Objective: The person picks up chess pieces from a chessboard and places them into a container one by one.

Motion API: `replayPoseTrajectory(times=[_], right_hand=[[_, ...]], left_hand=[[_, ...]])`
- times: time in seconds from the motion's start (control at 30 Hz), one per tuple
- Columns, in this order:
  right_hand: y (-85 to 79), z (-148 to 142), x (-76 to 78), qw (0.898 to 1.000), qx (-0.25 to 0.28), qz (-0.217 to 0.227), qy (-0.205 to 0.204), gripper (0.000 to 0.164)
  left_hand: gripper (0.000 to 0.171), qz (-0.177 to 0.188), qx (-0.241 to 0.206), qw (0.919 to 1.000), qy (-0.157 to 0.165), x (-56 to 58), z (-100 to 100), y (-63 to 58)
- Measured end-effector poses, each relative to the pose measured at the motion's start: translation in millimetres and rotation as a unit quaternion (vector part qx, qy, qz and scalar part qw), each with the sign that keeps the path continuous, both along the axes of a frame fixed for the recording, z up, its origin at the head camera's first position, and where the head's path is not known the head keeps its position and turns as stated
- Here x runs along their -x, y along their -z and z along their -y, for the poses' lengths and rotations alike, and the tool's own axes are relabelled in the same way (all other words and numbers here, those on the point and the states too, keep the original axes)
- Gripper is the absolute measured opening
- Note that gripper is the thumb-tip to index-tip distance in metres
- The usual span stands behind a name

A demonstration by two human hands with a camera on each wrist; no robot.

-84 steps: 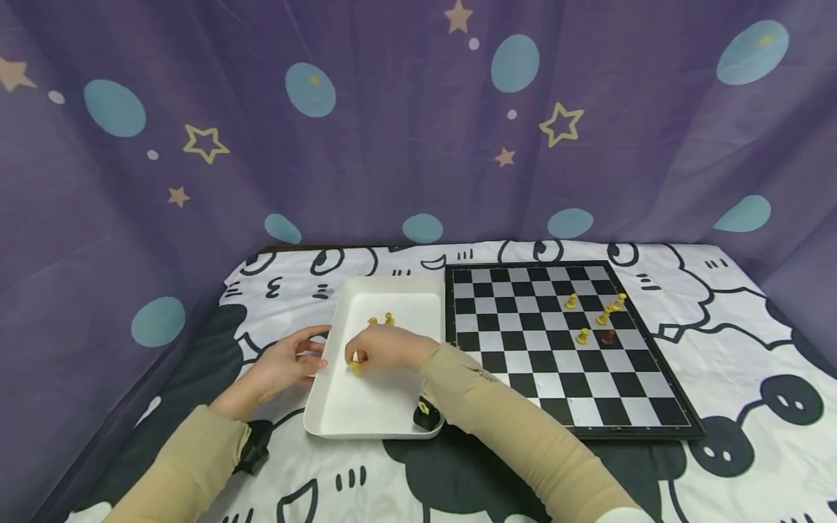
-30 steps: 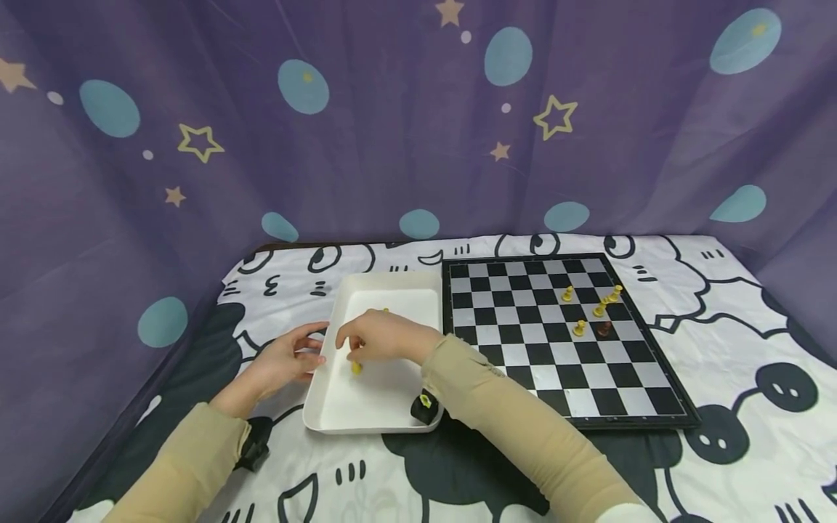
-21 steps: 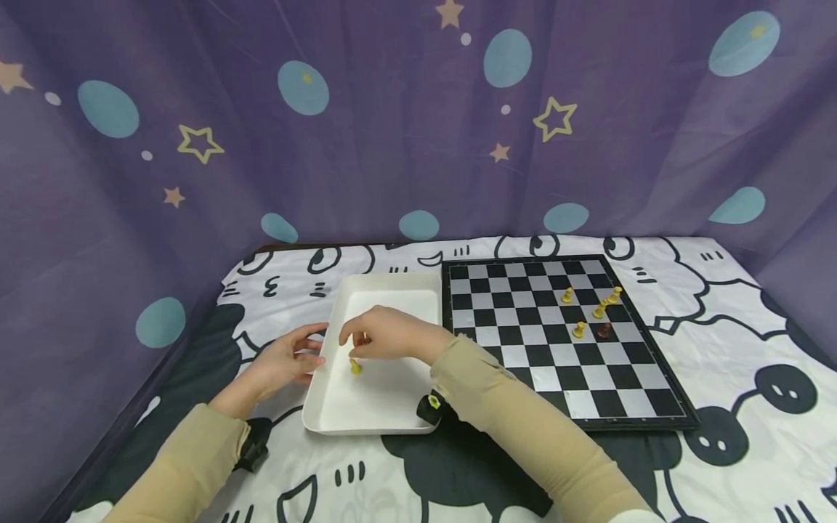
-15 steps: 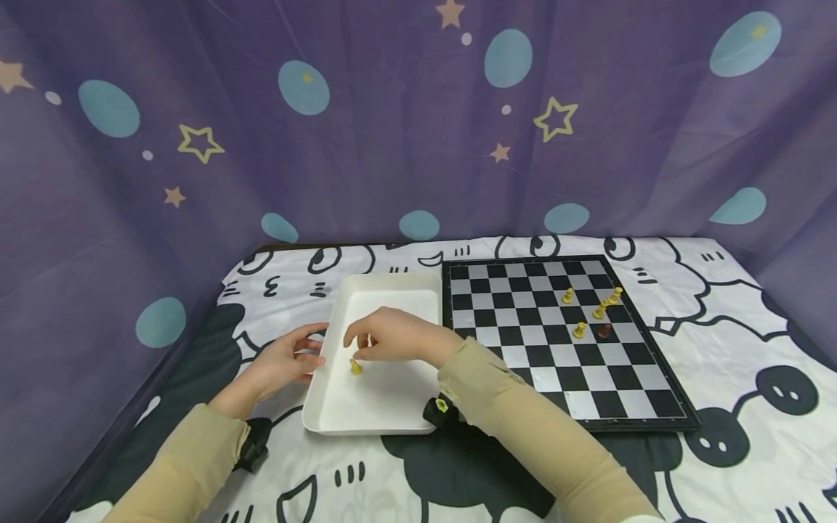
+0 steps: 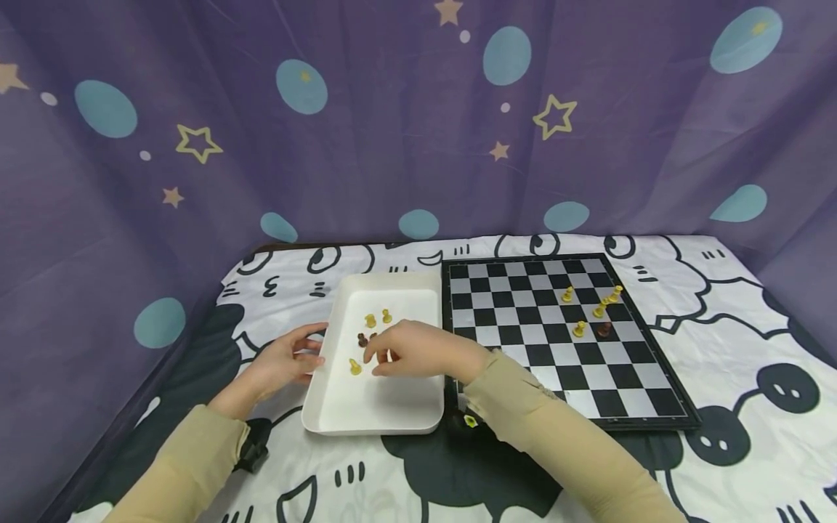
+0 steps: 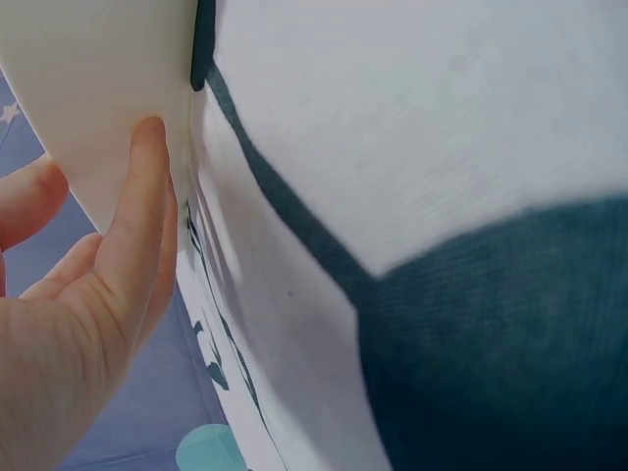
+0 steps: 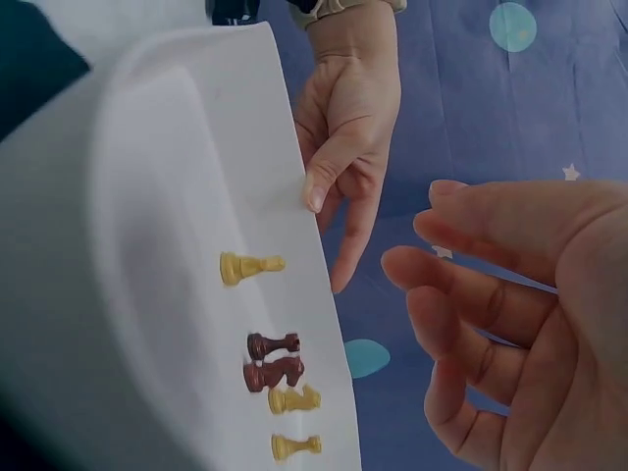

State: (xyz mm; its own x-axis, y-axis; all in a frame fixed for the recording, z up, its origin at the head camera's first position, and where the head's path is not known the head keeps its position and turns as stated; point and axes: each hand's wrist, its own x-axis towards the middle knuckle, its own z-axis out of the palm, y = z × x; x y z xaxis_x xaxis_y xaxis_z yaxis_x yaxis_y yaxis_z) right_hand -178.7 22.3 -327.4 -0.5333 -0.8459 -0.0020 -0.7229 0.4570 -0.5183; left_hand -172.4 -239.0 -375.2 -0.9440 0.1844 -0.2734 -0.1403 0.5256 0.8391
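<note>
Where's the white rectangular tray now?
In the head view, the white rectangular tray lies left of the square black-and-white chessboard, with the left hand at its left side.

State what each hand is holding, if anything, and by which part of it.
Nothing is held. The right hand hangs over the white tray with nothing between its fingers; the left hand only touches the tray's outer side.

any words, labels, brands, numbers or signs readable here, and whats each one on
No readable words, labels, brands or numbers.
Right wrist device: yellow-green mark, too small to read.
Cloth: curly mark roughly like a backward 3, seemingly part of the cartoon print.
Board, tray, pieces: no text visible.
</note>
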Motion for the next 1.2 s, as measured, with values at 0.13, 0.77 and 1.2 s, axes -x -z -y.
replayPoseTrajectory(times=[0.13,0.77,1.2], right_hand=[[3.0,-12,-4.0,1.0,0.004,-0.002,0.005,0.022],[24.1,-62,-10.5,0.999,0.034,-0.002,0.026,0.018],[12.7,-118,-3.1,0.994,0.058,-0.062,0.073,0.02]], left_hand=[[0.063,0.0,0.002,1.0,-0.002,0.0,0,-0.3],[0.063,0.005,-0.005,1.0,-0.006,-0.4,1,0.2],[0.063,0.005,-0.002,0.9999,-0.014,-0.9,-3,-0.8]])
